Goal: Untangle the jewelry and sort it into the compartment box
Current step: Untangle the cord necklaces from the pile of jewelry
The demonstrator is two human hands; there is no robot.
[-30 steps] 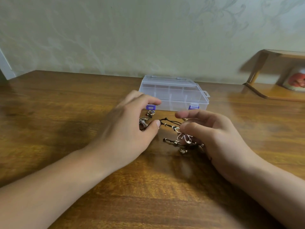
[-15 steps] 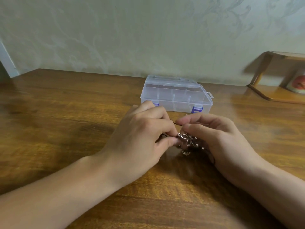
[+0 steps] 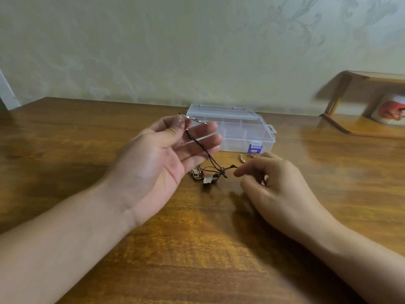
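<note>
Head view of a polished brown wooden table (image 3: pixel 65 154) with visible grain, set against a pale wall (image 3: pixel 153 51) bearing a faint floral relief. The left hand (image 3: pixel 166 159), raised palm-up above the table, pinches a slim silver metal pin (image 3: pixel 195 121) between thumb and forefinger; the other fingers are extended. A thin black cord (image 3: pixel 203 150) hangs from the pin, crossing the fingers and running down to a tangle of small metal charms (image 3: pixel 207 177) lying on the table between the two hands. The right hand (image 3: pixel 276 185), knuckles up and low over the table, has its fingers curled; black cord shows within its curl, though the exact grip cannot be told through motion blur. A clear plastic compartment box (image 3: pixel 241 132) with a blue front latch (image 3: pixel 255 148) stands closed just behind the hands, near the wall. A small gold-coloured piece (image 3: pixel 241 158) lies on the table just in front of the box. At far right, a low wooden shelf (image 3: pixel 355 84) shelters a white object with a red motif (image 3: pixel 392 113)
</note>
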